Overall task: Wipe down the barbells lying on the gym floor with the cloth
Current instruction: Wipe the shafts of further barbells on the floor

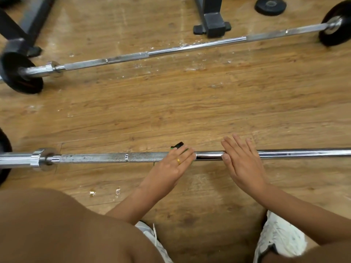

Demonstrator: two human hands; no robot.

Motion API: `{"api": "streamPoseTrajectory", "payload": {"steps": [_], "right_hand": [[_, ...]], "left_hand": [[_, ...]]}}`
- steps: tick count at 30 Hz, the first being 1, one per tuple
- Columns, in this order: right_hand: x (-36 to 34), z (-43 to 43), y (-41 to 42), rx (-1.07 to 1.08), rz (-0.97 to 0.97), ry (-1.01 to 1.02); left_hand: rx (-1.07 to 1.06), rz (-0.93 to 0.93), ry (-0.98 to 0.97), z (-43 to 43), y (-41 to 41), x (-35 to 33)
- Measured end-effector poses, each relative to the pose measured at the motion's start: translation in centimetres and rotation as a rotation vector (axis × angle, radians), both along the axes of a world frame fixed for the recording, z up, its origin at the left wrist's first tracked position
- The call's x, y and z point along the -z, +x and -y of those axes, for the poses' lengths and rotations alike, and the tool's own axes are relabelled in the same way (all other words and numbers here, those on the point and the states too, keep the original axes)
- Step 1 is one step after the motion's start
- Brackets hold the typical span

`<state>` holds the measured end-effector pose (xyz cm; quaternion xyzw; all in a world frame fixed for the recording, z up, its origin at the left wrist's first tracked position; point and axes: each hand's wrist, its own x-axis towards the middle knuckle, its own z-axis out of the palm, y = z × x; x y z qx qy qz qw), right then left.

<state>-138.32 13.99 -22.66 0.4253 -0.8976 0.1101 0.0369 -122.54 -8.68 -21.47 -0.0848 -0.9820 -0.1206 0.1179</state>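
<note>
Far left: black plate (20, 73) on the end of the far barbell (190, 46), dark metal frame (28, 25) behind it; below, the sleeve and collar (44, 158) of the near barbell (114, 158), which lies across the wooden floor (171, 111) right in front of the person; its left stretch is knurled and speckled, its middle smooth and shiny.

Centre: left hand (171, 166), gold ring (178, 160) on one finger, sits on the near barbell where knurling meets smooth steel; fingers bent over the shaft, holding a dark cloth (177, 145) against it; only a black-and-green corner of the cloth shows beyond the fingertips. A short bare stretch of bar separates the two hands.

Right of centre: right hand (245, 164) lies flat across the same shaft, fingers straight and together, thumb against the near side of the bar; it holds nothing.

Upper right: rack foot (212, 23) just behind the far barbell; a loose small plate (270, 5) on the floor; the far barbell's right plate (336, 23) at the edge.

Bottom: bare knees and white shoes (281, 238).
</note>
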Motion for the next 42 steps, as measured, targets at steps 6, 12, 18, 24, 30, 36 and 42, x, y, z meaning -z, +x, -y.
{"api": "streamPoseTrajectory", "payload": {"steps": [6, 12, 18, 24, 30, 36, 42], "right_hand": [[-0.1, 0.0, -0.2, -0.016, 0.013, -0.014], [-0.2, 0.4, -0.1, -0.006, 0.014, -0.019], [-0.5, 0.6, -1.0, -0.025, 0.029, 0.003], [-0.5, 0.7, -2.1, -0.044, 0.060, 0.043], [-0.8, 1.5, -3.0, -0.020, 0.125, 0.052], [-1.3, 2.1, -3.9, -0.006, 0.196, 0.108], [-1.7, 3.0, -3.4, 0.088, 0.183, 0.157]], "left_hand": [[-0.120, 0.032, 0.052, 1.6, 0.4, 0.5], [0.089, 0.077, -0.057, 0.2, -1.5, -1.1], [-0.290, 0.099, 0.174, 2.3, -1.0, -0.7], [-0.177, 0.082, 0.094, 1.8, -0.7, -0.4], [-0.368, 0.003, 0.046, 3.1, 0.5, -0.1], [-0.334, 0.051, 0.037, 4.7, -1.2, -1.0], [-0.209, 0.089, -0.038, 4.1, -0.8, -0.4]]}}
